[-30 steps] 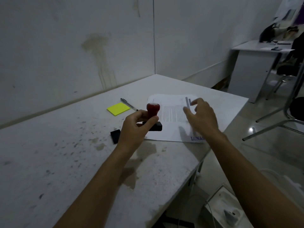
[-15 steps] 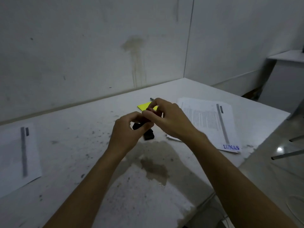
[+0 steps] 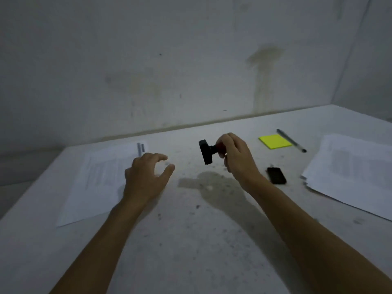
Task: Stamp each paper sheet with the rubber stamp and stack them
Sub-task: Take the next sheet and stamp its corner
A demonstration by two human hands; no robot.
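My right hand (image 3: 234,154) grips the red handle of the rubber stamp (image 3: 206,152), held above the table and tipped sideways, its black base facing left. My left hand (image 3: 148,174) hovers with fingers spread and loosely curved over the right edge of a printed paper sheet (image 3: 97,179) lying at the left of the table. A stack of printed sheets (image 3: 352,172) lies at the right. A small black stamp cap or pad (image 3: 276,175) lies flat between my right wrist and that stack.
A yellow sticky-note pad (image 3: 275,141) and a pen (image 3: 291,140) lie at the back right. The white table (image 3: 201,240) is speckled and stained, with a dark patch in the middle. A wall runs along its far edge.
The stamp has passed from my left hand to my right. My view has swung left, bringing the left sheet into the middle, and my left hand has reached to it.
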